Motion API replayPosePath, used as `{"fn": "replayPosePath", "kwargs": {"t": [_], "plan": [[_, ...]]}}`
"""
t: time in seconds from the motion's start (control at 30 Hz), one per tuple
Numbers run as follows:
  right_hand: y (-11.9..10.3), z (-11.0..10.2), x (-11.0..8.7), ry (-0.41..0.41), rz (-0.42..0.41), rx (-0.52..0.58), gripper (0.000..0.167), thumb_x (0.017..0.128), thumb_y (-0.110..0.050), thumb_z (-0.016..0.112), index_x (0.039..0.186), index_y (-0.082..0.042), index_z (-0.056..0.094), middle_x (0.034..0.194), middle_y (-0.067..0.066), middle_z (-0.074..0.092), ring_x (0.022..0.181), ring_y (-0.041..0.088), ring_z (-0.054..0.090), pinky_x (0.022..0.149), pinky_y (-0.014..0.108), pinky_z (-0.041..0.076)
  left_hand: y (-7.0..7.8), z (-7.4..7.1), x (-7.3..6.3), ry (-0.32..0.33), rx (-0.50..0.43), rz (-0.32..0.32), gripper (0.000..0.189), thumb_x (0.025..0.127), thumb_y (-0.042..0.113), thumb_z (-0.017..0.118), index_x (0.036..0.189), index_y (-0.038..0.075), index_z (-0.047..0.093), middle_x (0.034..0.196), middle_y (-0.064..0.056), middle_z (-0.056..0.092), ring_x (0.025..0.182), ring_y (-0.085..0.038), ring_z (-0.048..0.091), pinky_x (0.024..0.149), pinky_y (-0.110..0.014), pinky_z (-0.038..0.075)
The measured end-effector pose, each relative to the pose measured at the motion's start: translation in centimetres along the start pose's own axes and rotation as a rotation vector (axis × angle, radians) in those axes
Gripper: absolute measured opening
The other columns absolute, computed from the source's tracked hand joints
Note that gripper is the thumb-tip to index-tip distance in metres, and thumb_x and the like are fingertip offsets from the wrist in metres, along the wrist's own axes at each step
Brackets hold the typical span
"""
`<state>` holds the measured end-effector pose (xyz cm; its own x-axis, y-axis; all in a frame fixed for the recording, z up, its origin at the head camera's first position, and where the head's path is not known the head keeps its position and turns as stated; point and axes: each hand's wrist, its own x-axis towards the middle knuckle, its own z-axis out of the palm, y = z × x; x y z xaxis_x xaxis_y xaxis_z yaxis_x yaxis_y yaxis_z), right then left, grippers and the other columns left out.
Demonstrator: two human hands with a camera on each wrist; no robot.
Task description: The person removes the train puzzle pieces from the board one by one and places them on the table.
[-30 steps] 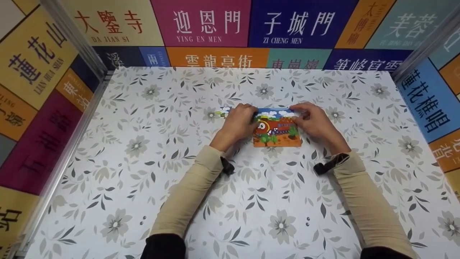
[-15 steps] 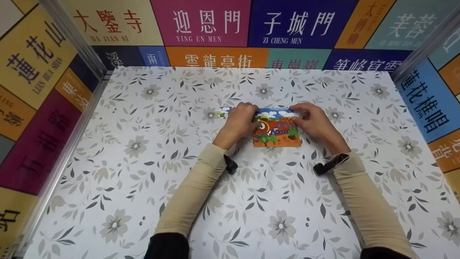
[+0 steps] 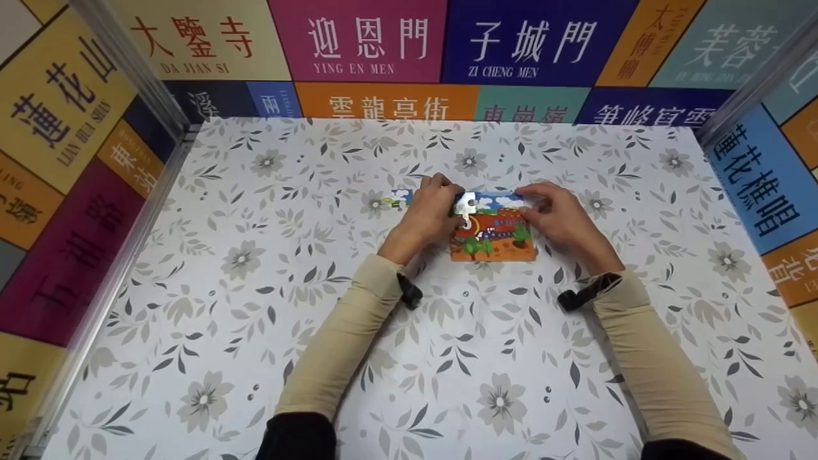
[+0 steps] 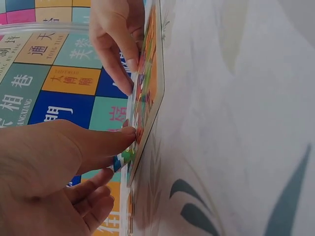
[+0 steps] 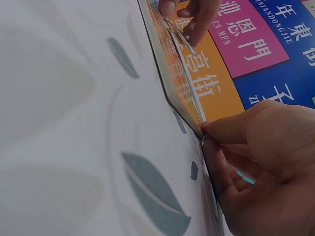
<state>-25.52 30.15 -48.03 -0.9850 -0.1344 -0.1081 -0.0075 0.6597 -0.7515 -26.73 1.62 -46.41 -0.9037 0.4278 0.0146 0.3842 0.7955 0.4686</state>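
Observation:
A small jigsaw puzzle (image 3: pixel 498 239) with a red cartoon train, clouds and green bushes lies flat on the table. My left hand (image 3: pixel 429 207) pinches a jigsaw piece (image 3: pixel 468 203) at the puzzle's upper left; it is tilted and shines with glare. In the left wrist view, thumb and fingers hold that piece (image 4: pixel 123 160) by its edge, raised from the board. At the upper right corner, my right hand (image 3: pixel 557 209) holds the puzzle's edge between thumb and forefinger, as the right wrist view shows. Part of the puzzle's left side is hidden behind the left hand.
Another colourful piece (image 3: pixel 401 198) with clouds shows on the table just left of the left hand. The white tabletop (image 3: pixel 319 358) has a grey flower and leaf print. Panels with coloured signs (image 3: pixel 370 45) stand around its back and sides.
The left fingers have lifted and tilted a piece at the puzzle's upper left, where the picture lay flat before. The right hand and the rest of the puzzle have stayed put.

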Motion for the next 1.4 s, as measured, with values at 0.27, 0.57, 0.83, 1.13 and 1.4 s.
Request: {"fn": "replayPosePath", "kwargs": {"t": [0.27, 0.57, 0.83, 1.13, 1.4], "plan": [[0.2, 0.0, 0.1, 0.007, 0.000, 0.012, 0.043, 0.105, -0.015, 0.071, 0.147, -0.021, 0.067, 0.150, 0.007, 0.059, 0.110, 0.024, 0.059, 0.088, 0.030, 0.049, -0.4, 0.0, 0.2, -0.006, -0.047, 0.033, 0.051, 0.101, 0.028, 0.080, 0.146, 0.010, 0.065, 0.145, -0.012, 0.065, 0.135, -0.031, 0.055, 0.118, -0.047, 0.045], [0.3, 0.2, 0.1, 0.013, -0.041, 0.038, 0.042, 0.106, -0.014, 0.071, 0.147, -0.017, 0.067, 0.151, 0.007, 0.059, 0.105, 0.022, 0.059, 0.080, 0.021, 0.049, -0.9, 0.1, 0.1, 0.070, 0.006, 0.090, 0.043, 0.101, 0.024, 0.080, 0.141, 0.012, 0.070, 0.138, -0.010, 0.068, 0.130, -0.029, 0.058, 0.114, -0.046, 0.047], [0.3, 0.1, 0.0, 0.006, -0.019, 0.021, 0.041, 0.107, -0.016, 0.070, 0.147, -0.023, 0.067, 0.140, 0.009, 0.064, 0.104, 0.023, 0.062, 0.075, 0.024, 0.051, -1.2, 0.1, 0.1, 0.066, 0.045, 0.087, 0.044, 0.102, 0.028, 0.077, 0.144, 0.014, 0.069, 0.141, -0.007, 0.067, 0.131, -0.026, 0.058, 0.117, -0.044, 0.045], [0.3, 0.1, 0.0, 0.012, -0.024, 0.029, 0.032, 0.106, -0.014, 0.071, 0.138, -0.019, 0.072, 0.142, 0.007, 0.064, 0.106, 0.023, 0.062, 0.078, 0.024, 0.052, -2.2, -0.6, -0.5, 0.128, 0.004, 0.125, 0.046, 0.100, 0.029, 0.080, 0.143, 0.014, 0.070, 0.140, -0.006, 0.070, 0.132, -0.026, 0.061, 0.116, -0.043, 0.047], [0.6, 0.3, 0.3, 0.013, -0.082, 0.013, 0.029, 0.105, -0.010, 0.069, 0.134, -0.013, 0.076, 0.154, 0.005, 0.059, 0.111, 0.026, 0.063, 0.083, 0.019, 0.049, -3.6, -1.5, -1.3, 0.183, -0.050, 0.123, 0.045, 0.099, 0.027, 0.082, 0.140, 0.013, 0.072, 0.140, -0.007, 0.073, 0.135, -0.027, 0.062, 0.118, -0.044, 0.046]]}}
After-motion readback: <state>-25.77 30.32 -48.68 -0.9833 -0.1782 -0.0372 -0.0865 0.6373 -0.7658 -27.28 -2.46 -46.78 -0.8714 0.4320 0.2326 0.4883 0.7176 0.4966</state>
